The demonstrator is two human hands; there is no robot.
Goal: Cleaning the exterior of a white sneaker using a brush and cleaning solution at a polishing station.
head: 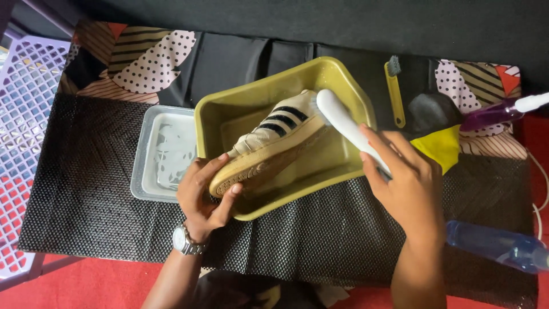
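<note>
White brush (343,123) (right hands (409,186)) seemingly touches sneaker (269,146).

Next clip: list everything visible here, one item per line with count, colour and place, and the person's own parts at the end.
sneaker: 1, white with black stripes, held tilted over the olive tub
scrub brush: 1, white, against the sneaker's side
olive tub: 1, olive-yellow, centre of the mat
clear tray: 1, translucent grey, left of the tub
small brush: 1, yellow handle with dark bristles, right of the tub
spray bottle: 1, purple with white top, far right
blue bottle: 1, clear blue, lower right, lying down
yellow cloth: 1, yellow, right of the tub
mesh mat: 1, black, under everything
basket: 1, lilac lattice, far left
wristwatch: 1, silver, left wrist
left hand: grips the sneaker's toe
right hand: grips the scrub brush
</note>
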